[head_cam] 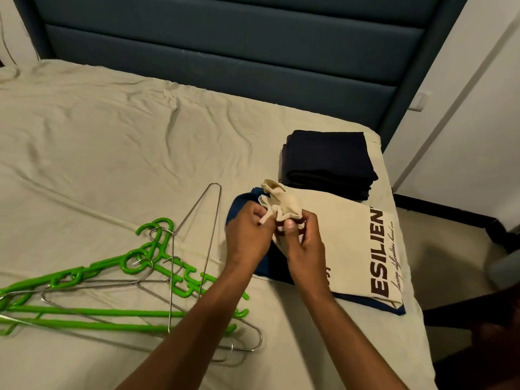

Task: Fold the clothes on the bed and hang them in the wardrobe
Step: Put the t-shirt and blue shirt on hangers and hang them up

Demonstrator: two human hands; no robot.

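Note:
A cream garment (351, 237) with dark brown lettering lies folded near the bed's right edge, on top of a blue garment (242, 204). My left hand (247, 235) pinches the cream garment's drawstring. My right hand (302, 243) grips its bunched cream cloth, lifted a little above the fold. Behind them sits a stack of dark folded clothes (329, 161). Green plastic hangers (118, 313) and metal wire hangers (194, 243) lie tangled on the sheet at the lower left.
The bed (112, 142) has a wrinkled beige sheet and a dark padded headboard (225, 46) behind. A white wall or door panel (464, 122) stands at the right, beyond the bed's edge. A dark object (478, 319) sits low at the right.

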